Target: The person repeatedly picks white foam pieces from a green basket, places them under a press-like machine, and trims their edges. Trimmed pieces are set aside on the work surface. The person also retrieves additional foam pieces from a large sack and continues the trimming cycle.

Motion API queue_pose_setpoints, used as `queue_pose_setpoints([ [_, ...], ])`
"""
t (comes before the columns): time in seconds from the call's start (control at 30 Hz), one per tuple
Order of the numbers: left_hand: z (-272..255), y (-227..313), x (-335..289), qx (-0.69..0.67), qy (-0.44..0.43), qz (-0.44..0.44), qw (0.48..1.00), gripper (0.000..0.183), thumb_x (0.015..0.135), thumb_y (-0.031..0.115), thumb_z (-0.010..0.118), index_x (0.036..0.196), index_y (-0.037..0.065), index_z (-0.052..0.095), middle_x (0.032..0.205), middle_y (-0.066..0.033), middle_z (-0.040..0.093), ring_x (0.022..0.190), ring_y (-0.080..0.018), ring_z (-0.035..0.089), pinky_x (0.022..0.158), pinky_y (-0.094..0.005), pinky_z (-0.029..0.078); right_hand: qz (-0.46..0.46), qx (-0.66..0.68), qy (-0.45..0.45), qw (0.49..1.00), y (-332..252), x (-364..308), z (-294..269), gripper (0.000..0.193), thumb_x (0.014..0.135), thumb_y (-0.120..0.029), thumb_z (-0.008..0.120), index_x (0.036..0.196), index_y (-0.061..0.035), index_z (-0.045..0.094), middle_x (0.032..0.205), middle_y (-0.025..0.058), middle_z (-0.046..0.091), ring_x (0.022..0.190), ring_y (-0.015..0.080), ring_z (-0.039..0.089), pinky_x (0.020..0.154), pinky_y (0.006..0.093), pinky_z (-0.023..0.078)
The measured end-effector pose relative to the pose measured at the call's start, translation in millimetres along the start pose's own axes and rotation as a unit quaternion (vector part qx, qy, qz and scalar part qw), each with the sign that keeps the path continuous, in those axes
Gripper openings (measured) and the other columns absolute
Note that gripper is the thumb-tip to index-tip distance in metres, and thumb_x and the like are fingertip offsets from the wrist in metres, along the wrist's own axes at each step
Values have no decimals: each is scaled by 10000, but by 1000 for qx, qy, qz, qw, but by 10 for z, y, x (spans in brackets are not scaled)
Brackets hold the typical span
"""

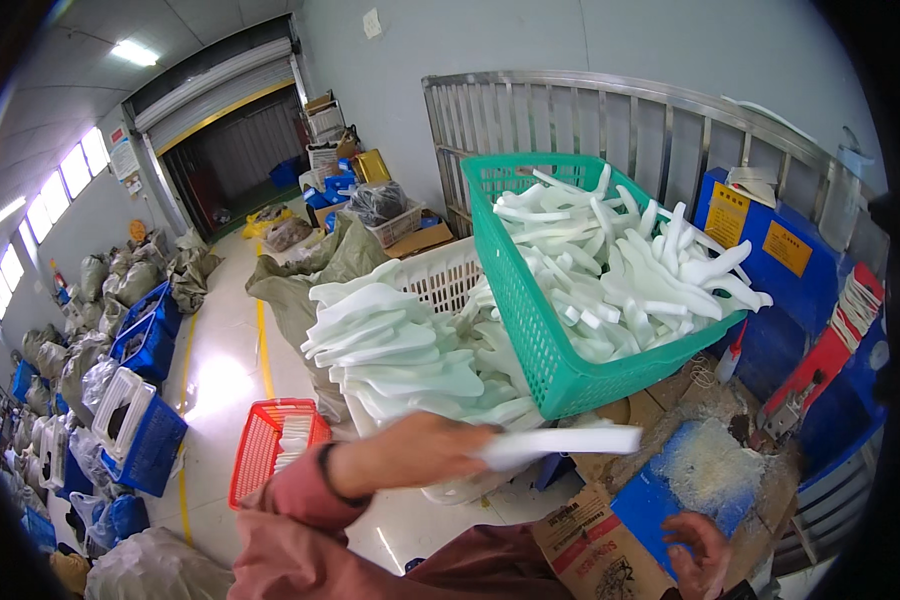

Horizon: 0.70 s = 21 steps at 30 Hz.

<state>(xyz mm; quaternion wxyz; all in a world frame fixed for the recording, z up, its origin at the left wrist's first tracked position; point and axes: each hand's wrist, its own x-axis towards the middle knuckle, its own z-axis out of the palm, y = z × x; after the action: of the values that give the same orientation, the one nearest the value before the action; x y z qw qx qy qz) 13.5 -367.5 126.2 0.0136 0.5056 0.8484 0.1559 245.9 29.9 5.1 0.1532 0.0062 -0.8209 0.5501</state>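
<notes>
From the head view, my left hand [425, 452] grips a blurred white piece [570, 443] below the near corner of a green basket [638, 378] heaped with white pieces [620, 265]. My right hand [700, 552], fingers loosely curled, is at the near edge of a blue board [638, 508] strewn with pale shavings [715, 465].
</notes>
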Motion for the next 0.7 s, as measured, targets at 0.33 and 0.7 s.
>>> queue_pose_setpoints([
  [0.33, -852, -1724, -339, 297, 303, -294, 857, 429, 880, 92, 699, 1305, 74, 645, 1168, -208, 712, 1017, -381, 704, 834, -479, 566, 108, 56, -17, 992, 14, -301, 48, 282, 902, -25, 739, 1178, 18, 704, 1063, 137, 737, 984, 211, 726, 853, 337, 595],
  [0.7, 273, -4745, -853, 327, 108, -301, 889, 325, 944, 308, 639, 1135, 47, 675, 1140, -212, 694, 1015, -397, 674, 869, -511, 539, 262, 4, 89, 961, 235, -934, 40, 236, 969, -88, 713, 1185, 7, 697, 1071, 96, 723, 1018, 150, 673, 894, 342, 566],
])
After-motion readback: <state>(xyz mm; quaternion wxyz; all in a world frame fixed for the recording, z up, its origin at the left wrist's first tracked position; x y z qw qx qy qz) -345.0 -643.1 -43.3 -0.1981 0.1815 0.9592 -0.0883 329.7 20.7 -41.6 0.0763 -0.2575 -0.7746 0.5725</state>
